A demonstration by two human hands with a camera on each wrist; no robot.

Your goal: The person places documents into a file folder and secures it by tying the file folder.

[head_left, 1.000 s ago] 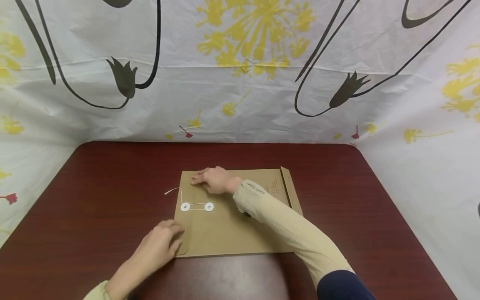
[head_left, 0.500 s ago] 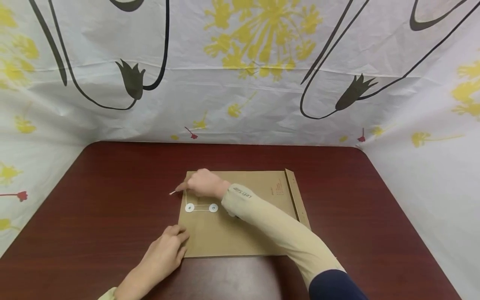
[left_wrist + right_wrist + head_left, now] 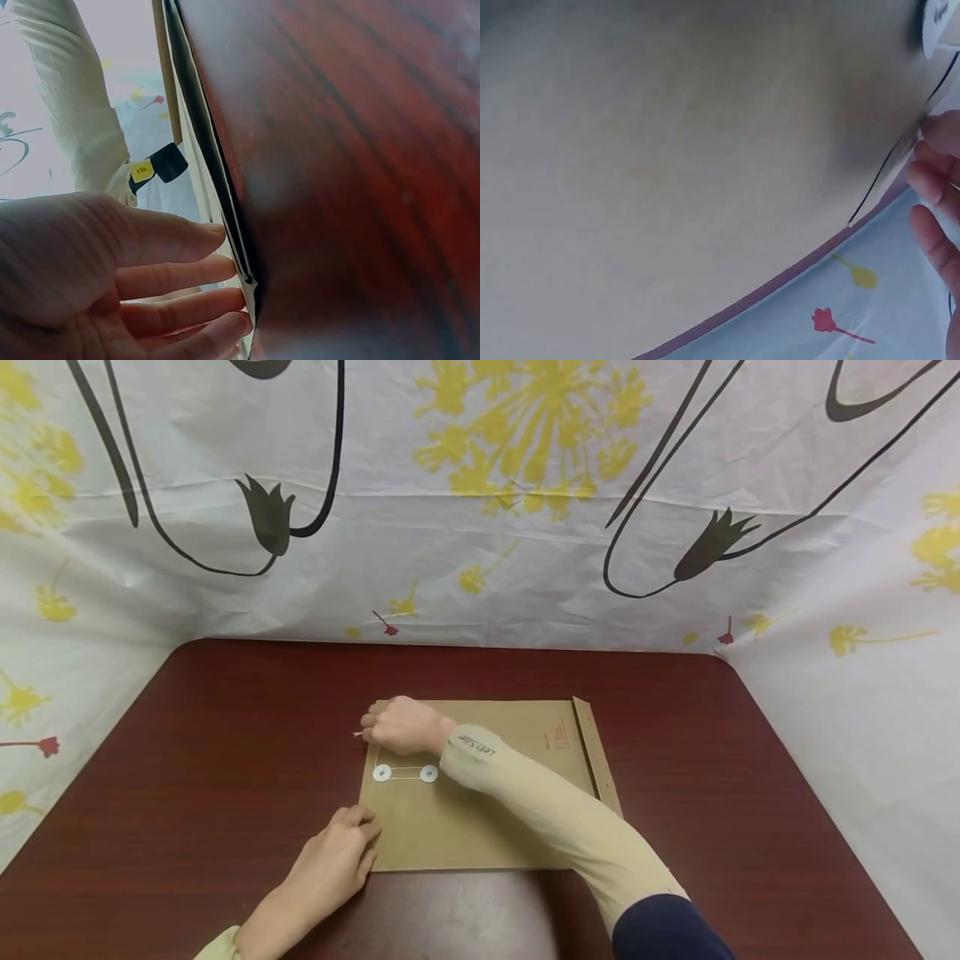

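A brown kraft document envelope [image 3: 480, 831] lies flat on the table. Two white round buttons [image 3: 428, 773] sit near its left side, joined by thin string running between them. My right hand [image 3: 405, 725] is over the far left corner and pinches the loose string [image 3: 357, 734], whose tip pokes out left of the fingers. In the right wrist view, the thumb [image 3: 941, 133] and fingertips meet at the envelope's edge. With fingers fairly straight, my left hand [image 3: 337, 856] touches the left edge close to the front corner; its fingertips [image 3: 232, 324] rest against that edge.
The dark red wooden table [image 3: 750, 827] extends around the envelope on all sides. A narrow raised flap [image 3: 597, 752] runs along the envelope's right end. Behind and beside the table hangs a white floral-patterned sheet [image 3: 525, 568].
My right hand has moved left to the string at the envelope's edge, and its fingers have closed on it. My left hand stays by the near left corner.
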